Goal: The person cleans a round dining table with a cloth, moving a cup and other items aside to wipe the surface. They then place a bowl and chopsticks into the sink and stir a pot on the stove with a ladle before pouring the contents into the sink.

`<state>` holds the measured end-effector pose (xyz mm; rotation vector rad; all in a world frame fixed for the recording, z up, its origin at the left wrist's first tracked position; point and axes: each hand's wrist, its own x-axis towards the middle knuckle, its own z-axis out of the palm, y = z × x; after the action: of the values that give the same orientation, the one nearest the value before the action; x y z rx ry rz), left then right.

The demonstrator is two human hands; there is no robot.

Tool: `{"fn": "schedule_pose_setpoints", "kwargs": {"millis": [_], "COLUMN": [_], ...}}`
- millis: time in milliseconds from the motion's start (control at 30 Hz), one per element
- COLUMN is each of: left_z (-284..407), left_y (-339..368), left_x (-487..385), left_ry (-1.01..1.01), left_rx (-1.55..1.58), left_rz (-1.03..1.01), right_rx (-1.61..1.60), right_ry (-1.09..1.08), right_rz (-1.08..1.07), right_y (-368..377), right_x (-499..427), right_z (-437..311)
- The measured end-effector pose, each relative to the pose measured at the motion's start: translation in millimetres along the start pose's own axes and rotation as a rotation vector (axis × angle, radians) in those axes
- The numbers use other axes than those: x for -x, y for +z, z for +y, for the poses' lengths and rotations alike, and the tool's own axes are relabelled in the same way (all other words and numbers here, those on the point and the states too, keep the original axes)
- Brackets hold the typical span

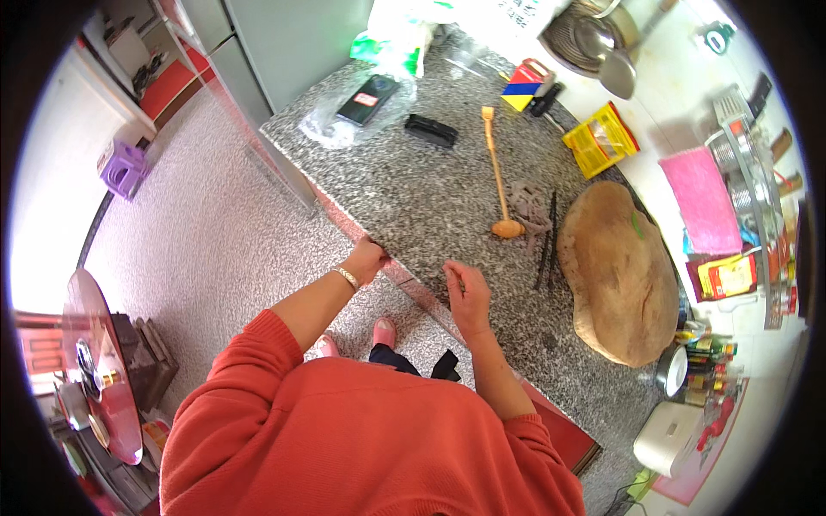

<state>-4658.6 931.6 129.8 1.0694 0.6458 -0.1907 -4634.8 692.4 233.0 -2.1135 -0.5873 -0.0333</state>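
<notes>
My left hand (pixel 368 259), with a bracelet at its wrist, is at the front edge of the speckled granite counter (pixel 387 187); its fingers are curled and partly hidden, so its hold is unclear. Over the counter's edge, my right hand (pixel 468 293) has its thumb and fingers somewhat apart, with nothing visible between them. Beyond it lie a wooden back scratcher with a ball end (pixel 498 180), a crumpled greyish cloth (pixel 530 203) and dark thin sticks (pixel 550 248). A thick wooden chopping board (pixel 619 277) lies to the right of these.
Farther back are a black case (pixel 431 131), a dark boxed device (pixel 369 100) on clear plastic, a yellow packet (pixel 601 140) and metal pans (pixel 581 39). Bottles (pixel 706 367) and a white container (pixel 668 438) line the right. A refrigerator (pixel 290 51) adjoins the counter's left end.
</notes>
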Motion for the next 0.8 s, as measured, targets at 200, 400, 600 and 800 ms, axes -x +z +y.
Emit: {"fn": "schedule_pose_setpoints", "kwargs": {"millis": [200, 400, 600, 800], "left_z": [31.9, 62.2, 105.5, 152.9], "left_y": [5.5, 7.2, 18.1, 9.1], "left_x": [22.3, 63.7, 66.0, 49.2], "left_ry": [-0.209, -0.314, -0.181, -0.084], "left_rx": [-0.266, -0.576, -0.657, -0.587], "left_rz": [-0.030, -0.433, -0.564, -0.661], "right_rx": [0.207, 0.555, 0.737, 0.733], "right_ry": [0.062, 0.253, 0.646, 0.301], "right_rz": [0.271, 0.202, -0.060, 0.423], "right_y": [-42.9, -72.3, -68.3, -110.5], "right_x": [-38.7, -112.9, -154.6, -165.0], "right_z": [39.0, 71.6, 81.0, 70.2]}}
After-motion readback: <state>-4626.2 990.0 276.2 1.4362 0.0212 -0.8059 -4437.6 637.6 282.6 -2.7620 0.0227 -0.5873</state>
